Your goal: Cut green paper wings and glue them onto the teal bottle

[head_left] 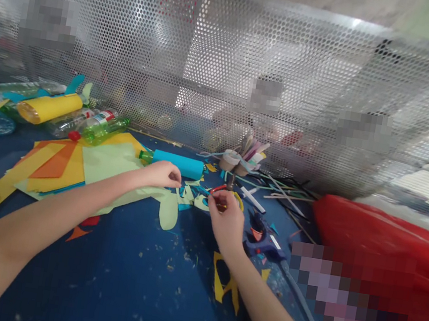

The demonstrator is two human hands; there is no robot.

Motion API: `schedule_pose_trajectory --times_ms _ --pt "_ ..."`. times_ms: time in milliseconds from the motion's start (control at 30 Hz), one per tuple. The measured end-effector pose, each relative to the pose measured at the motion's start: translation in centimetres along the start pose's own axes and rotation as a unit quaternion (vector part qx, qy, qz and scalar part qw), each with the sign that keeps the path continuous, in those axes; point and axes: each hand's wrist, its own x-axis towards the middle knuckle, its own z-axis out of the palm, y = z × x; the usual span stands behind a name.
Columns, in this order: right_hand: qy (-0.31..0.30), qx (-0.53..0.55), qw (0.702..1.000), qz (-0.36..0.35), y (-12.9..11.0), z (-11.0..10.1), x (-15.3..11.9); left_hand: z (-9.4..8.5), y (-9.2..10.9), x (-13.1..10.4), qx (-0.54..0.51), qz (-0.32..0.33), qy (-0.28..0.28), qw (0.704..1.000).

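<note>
bare forearms (45, 226) lie nearest. the glue gun (268, 245), just beside the right wrist, could burn if hot and bumped; tugging could tear the pale green paper (168, 213) on the table (110, 279). left hand (161, 175): fingertips nearly together, grip unclear; right hand (226, 217): fingertips close by a blue scrap (203, 191), cannot tell whether pinching.

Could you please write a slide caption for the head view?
A person's left hand and right hand near paper scraps on a blue table, a blue-wrapped bottle lying beyond.

My right hand (226, 219) pinches a thin blue scrap (204, 191); round-ended pale green paper (168, 213) lies near my left hand (163, 175).
</note>
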Motion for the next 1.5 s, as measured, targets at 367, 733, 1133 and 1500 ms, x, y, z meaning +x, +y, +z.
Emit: schedule_pose_trajectory --times_ms 367,733,1133,1500 --pt "-0.107 -0.142 0.983 -0.037 1.0 0.7 -0.5 1.2 1.1 -0.5 0.157 0.064 -0.035 0.985" --pt "0.039 -0.135 0.988 -0.058 0.5 -0.8 0.8 3.7 -0.3 -0.1 0.154 0.136 0.032 0.978" --pt "-0.079 -0.417 0.902 -0.084 1.0 -2.5 1.2 3.3 1.0 -0.3 0.033 0.136 0.025 0.990" --pt "-0.086 -0.513 0.849 -0.096 0.3 -2.3 0.8 2.2 -1.5 0.4 0.104 0.070 0.113 0.986"
